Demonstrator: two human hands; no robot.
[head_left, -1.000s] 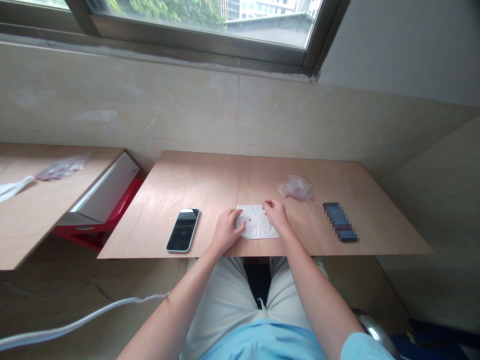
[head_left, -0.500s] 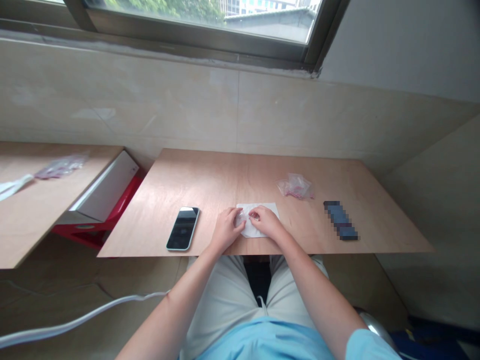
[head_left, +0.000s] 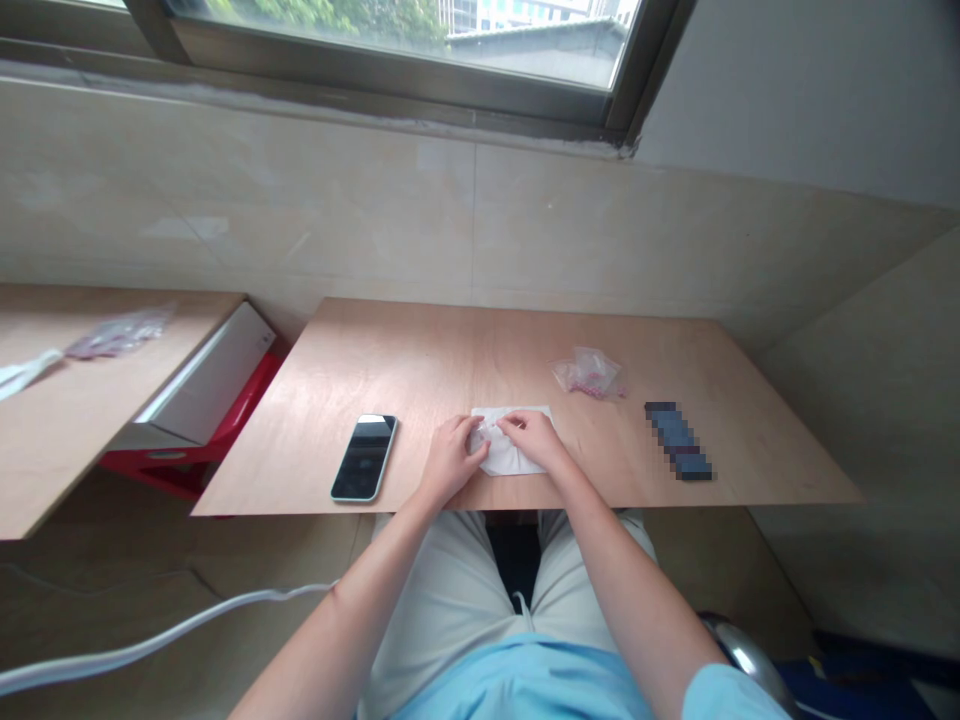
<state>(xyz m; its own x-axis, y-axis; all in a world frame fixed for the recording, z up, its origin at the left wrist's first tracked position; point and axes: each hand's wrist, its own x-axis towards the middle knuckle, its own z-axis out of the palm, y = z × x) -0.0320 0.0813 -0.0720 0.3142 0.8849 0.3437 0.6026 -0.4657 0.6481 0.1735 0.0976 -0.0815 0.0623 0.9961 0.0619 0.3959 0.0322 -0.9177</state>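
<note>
A white paper sheet (head_left: pixel 516 458) lies on the plywood tabletop (head_left: pixel 442 350), near its front edge. My left hand (head_left: pixel 450 462) rests on the sheet's left end, and my right hand (head_left: pixel 534 440) lies over its upper part. The fingertips of both hands meet around a small clear plastic piece (head_left: pixel 480 436), which they largely hide. To the left of my left hand lies a black-screened smartphone (head_left: pixel 364 458). Farther back on the right sits a clear plastic bag (head_left: pixel 589 373) with small pink items inside.
A blurred blue object (head_left: pixel 679 440) lies at the tabletop's right. On the left stands a second wooden table (head_left: pixel 90 400) with a plastic bag and white cable (head_left: pixel 26 372), above a white box and red stand. A white cable (head_left: pixel 172 640) crosses the floor.
My right hand has moved left across the paper, closer to my left hand. Their fingertips now meet at the small clear piece. The sheet sits slightly differently under them.
</note>
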